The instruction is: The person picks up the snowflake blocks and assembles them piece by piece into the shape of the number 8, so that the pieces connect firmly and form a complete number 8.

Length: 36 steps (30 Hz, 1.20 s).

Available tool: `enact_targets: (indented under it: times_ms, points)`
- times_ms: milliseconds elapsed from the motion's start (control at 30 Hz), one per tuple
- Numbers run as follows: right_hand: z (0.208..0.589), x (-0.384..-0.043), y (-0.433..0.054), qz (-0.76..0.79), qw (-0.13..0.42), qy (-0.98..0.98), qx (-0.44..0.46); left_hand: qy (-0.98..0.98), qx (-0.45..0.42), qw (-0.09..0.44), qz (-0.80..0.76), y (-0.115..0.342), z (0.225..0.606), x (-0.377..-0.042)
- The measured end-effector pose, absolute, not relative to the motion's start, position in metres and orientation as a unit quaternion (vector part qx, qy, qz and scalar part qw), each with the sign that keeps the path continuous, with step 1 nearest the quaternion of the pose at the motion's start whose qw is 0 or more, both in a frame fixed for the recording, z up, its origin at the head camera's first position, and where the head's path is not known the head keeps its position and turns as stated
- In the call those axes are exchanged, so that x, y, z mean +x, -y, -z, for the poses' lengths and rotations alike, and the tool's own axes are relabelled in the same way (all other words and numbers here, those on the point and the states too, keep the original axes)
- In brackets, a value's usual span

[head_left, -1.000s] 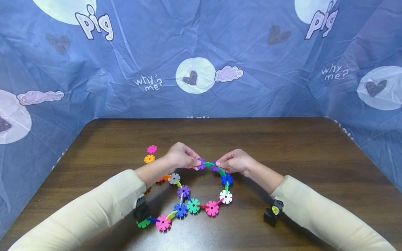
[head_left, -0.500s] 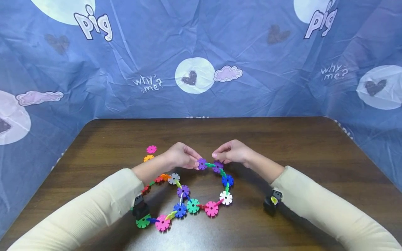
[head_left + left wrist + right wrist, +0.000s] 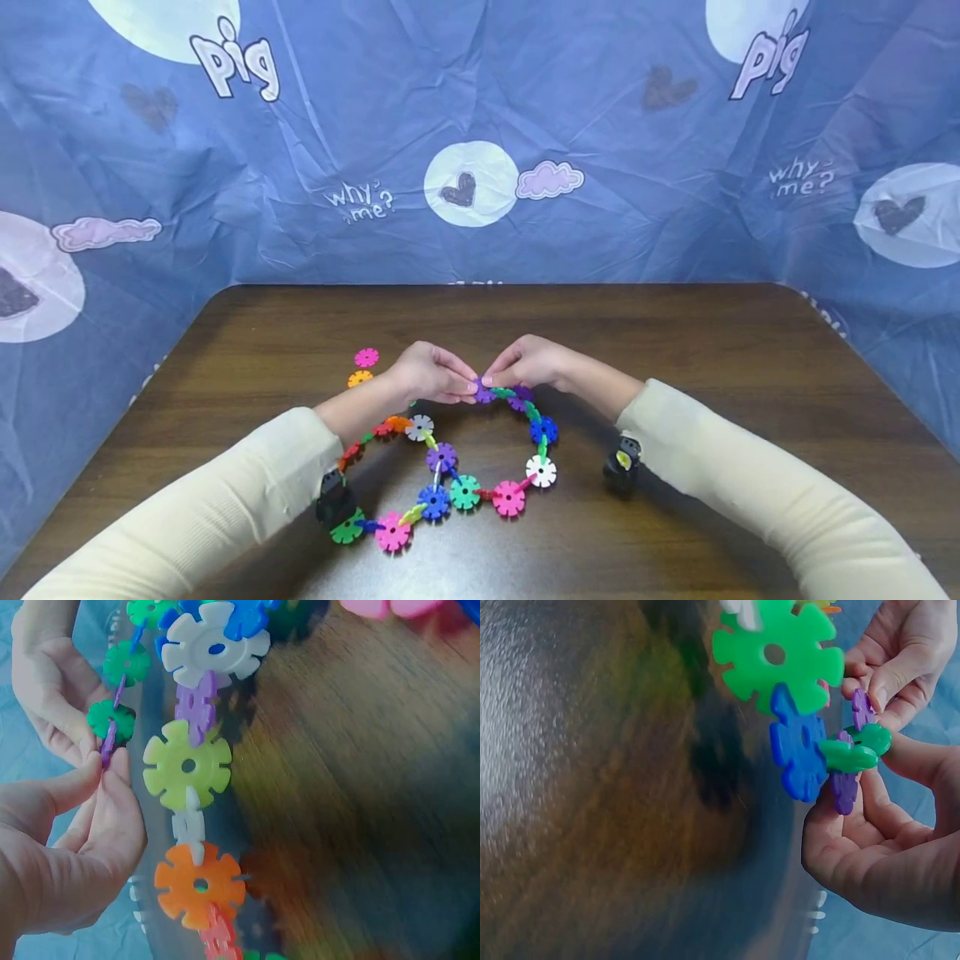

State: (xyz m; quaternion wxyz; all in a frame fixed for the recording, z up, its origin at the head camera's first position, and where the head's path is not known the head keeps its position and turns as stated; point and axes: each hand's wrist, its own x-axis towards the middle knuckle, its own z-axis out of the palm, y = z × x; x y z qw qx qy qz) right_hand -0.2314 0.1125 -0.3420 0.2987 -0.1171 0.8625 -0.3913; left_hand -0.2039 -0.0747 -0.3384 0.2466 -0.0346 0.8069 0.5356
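In the head view a chain of colourful notched interlocking discs lies in a double curve on the table. My left hand (image 3: 435, 375) pinches the purple disc (image 3: 485, 392) at the chain's raised upper end. My right hand (image 3: 528, 362) meets it there, thumb and fingertip pinching the same disc's edge. Green discs (image 3: 502, 392) link it to a second purple disc (image 3: 519, 401), then a blue disc (image 3: 544, 431) and a white disc (image 3: 541, 472). In the right wrist view, the right thumb lies behind a green disc (image 3: 871, 739), partly hidden.
A loose pink disc (image 3: 367, 357) and an orange disc (image 3: 360, 379) lie left of the left hand. The left forearm covers part of the chain's left curve, near a green disc (image 3: 347, 527). Patterned blue cloth (image 3: 637, 225) hangs behind the brown table (image 3: 712, 350).
My right hand let go of the second purple disc, lifted, and moved left to the end purple disc beside the left hand. The left hand keeps its pinch in about the same place.
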Motion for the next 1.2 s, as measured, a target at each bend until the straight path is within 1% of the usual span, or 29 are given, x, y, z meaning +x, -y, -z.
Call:
enact_targets:
  times_ms: [67, 133, 300, 400, 633, 767, 900, 967, 1200]
  points:
    - [0.343, -0.231, -0.112, 0.391, 0.298, -0.863, -0.117, -0.828, -0.015, 0.237, -0.507, 0.079, 0.338, -0.205]
    - [0.344, -0.231, -0.112, 0.389, 0.299, -0.864, -0.116, -0.862, 0.016, 0.214, -0.46, 0.088, 0.338, -0.207]
    - [0.344, -0.23, -0.114, 0.386, 0.301, -0.865, -0.111, -0.939, 0.158, 0.116, -0.281, 0.12, 0.335, -0.21]
    - [0.342, -0.231, -0.116, 0.389, 0.303, -0.864, -0.106, -0.948, 0.218, 0.077, -0.219, 0.135, 0.337, -0.21]
    - [0.343, -0.231, -0.119, 0.401, 0.298, -0.861, -0.094, -0.946, 0.249, 0.053, -0.202, 0.141, 0.349, -0.209]
    - [0.346, -0.232, -0.121, 0.416, 0.268, -0.865, -0.083, -0.947, 0.236, 0.05, -0.211, 0.135, 0.348, -0.21]
    - [0.349, -0.233, -0.122, 0.426, 0.24, -0.869, -0.073, -0.94, 0.242, 0.037, -0.236, 0.123, 0.344, -0.211]
    - [0.35, -0.233, -0.123, 0.428, 0.238, -0.869, -0.068, -0.932, 0.256, 0.028, -0.256, 0.115, 0.342, -0.211]
    - [0.351, -0.232, -0.123, 0.439, 0.251, -0.861, -0.057, -0.914, 0.258, 0.037, -0.31, 0.09, 0.337, -0.204]
